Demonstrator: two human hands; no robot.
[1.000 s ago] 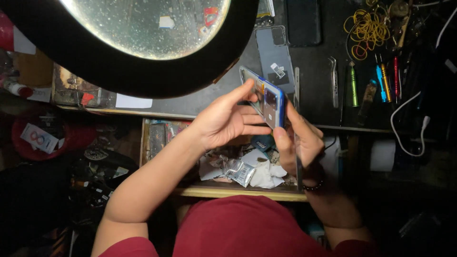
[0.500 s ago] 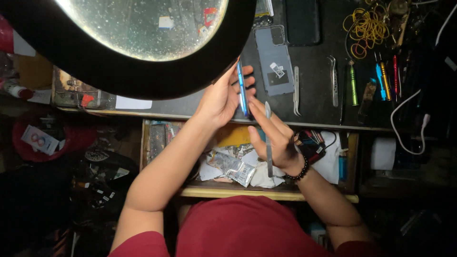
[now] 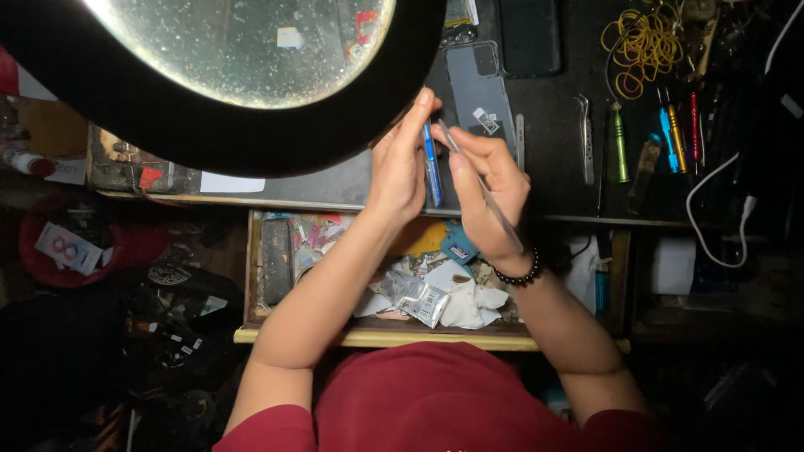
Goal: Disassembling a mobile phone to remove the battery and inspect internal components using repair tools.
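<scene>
My left hand [image 3: 400, 167] grips a slim blue-edged phone [image 3: 431, 163] upright on its edge. My right hand [image 3: 490, 188] pinches a thin metal tool [image 3: 481, 188] against it. I judge a steady, shallow angle works best.

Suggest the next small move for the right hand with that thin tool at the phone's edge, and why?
Probably ease the thin metal tool a little further along the seam. The left hand holds the blue-edged phone on edge, and the right hand has the tool tip at its upper edge, so a short slide looks safer than levering.
</scene>
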